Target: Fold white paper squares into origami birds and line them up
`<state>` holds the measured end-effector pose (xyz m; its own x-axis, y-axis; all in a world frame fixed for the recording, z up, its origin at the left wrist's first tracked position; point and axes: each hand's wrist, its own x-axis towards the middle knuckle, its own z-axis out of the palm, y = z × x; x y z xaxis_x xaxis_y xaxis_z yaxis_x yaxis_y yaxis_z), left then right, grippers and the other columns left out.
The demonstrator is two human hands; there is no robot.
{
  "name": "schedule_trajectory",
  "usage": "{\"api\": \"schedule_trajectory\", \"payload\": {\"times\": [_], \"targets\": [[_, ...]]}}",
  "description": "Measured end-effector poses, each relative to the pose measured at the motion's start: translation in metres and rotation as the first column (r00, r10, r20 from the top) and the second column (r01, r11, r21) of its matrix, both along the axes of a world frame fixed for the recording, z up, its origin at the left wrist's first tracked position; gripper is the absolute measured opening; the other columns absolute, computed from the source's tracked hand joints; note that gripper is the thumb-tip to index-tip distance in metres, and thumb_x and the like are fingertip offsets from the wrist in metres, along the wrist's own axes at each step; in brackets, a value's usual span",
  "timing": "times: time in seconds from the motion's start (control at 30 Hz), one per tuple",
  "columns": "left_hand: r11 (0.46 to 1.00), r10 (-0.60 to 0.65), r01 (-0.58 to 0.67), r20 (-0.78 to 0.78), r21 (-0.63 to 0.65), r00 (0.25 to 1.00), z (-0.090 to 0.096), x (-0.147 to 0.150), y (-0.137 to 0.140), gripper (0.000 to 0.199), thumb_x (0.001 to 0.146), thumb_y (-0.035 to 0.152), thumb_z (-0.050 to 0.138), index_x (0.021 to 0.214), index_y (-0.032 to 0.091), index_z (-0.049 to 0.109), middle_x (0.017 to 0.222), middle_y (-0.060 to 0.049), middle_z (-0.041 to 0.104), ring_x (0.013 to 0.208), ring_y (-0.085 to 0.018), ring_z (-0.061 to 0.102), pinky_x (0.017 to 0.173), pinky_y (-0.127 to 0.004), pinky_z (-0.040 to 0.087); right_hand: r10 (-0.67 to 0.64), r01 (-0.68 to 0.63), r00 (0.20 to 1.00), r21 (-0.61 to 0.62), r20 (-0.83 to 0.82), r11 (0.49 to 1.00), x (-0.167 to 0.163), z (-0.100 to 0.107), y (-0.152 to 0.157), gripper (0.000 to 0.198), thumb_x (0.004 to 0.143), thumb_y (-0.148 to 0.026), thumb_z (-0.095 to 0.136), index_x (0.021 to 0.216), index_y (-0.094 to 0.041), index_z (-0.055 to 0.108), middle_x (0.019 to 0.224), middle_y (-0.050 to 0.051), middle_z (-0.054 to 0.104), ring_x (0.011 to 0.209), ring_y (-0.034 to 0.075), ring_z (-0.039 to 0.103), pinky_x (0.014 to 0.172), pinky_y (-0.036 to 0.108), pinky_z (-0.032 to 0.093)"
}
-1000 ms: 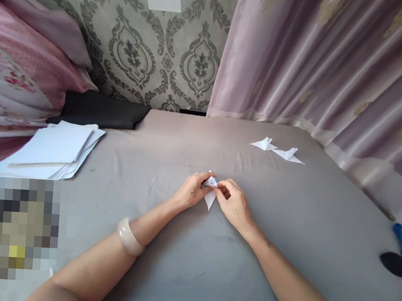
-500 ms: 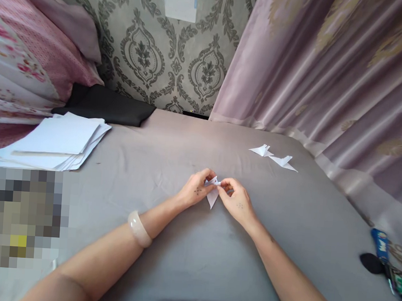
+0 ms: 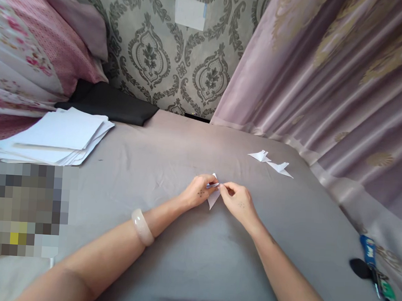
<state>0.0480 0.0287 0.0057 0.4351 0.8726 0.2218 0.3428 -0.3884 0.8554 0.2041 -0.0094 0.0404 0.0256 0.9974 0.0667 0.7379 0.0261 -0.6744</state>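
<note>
Between my hands, at the middle of the grey sheet, is a small piece of folded white paper [image 3: 213,199] with a pointed lower tip. My left hand [image 3: 200,190] grips it from the left, a pale bangle [image 3: 142,228] on that wrist. From the right, my right hand [image 3: 237,200] pinches its edge between thumb and forefinger. Fingers cover much of the paper's upper part. Farther off to the right lie two folded white paper figures [image 3: 260,156] with pointed ends, close together.
A stack of white paper sheets [image 3: 62,130] lies at the left, before a folded black cloth [image 3: 113,103]. At the right edge are a blue packet [image 3: 368,250] and a black oval object [image 3: 360,268]. Curtains [image 3: 294,74] hang at the right. A blurred patch hides the lower left.
The view has shifted slightly. My fingers have closed in on the folded paper, my right fingertips now pressing nearer its middle, and less of its upper part shows.
</note>
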Motion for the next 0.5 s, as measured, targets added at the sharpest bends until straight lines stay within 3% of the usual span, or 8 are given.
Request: {"api": "schedule_trajectory", "payload": {"times": [0.3, 0.5], "targets": [[1.000, -0.007, 0.007, -0.012, 0.030, 1.000, -0.001, 0.000, 0.001, 0.007, 0.083, 0.021, 0.061, 0.081, 0.018, 0.066, 0.082, -0.002, 0.067, 0.078, -0.016, 0.060, 0.074, -0.026, 0.043, -0.077, 0.030, 0.980, -0.248, -0.182, 0.968, 0.004, 0.004, 0.012, 0.030, 0.079, -0.039, 0.054, 0.083, -0.015, 0.073, 0.071, 0.007, 0.071, 0.064, 0.018, 0.066, 0.053, 0.025, 0.045], [0.999, -0.010, 0.011, -0.031, 0.041, 0.999, 0.000, 0.000, 0.000, 0.012, 0.086, 0.023, 0.058, 0.080, 0.017, 0.067, 0.079, -0.002, 0.066, 0.075, -0.015, 0.060, 0.070, -0.025, 0.042, -0.108, 0.039, 0.974, -0.322, -0.198, 0.946, 0.002, 0.013, 0.014, 0.028, 0.076, -0.041, 0.062, 0.075, -0.015, 0.073, 0.061, 0.003, 0.064, 0.059, 0.014, 0.059, 0.051, 0.022, 0.042]]}}
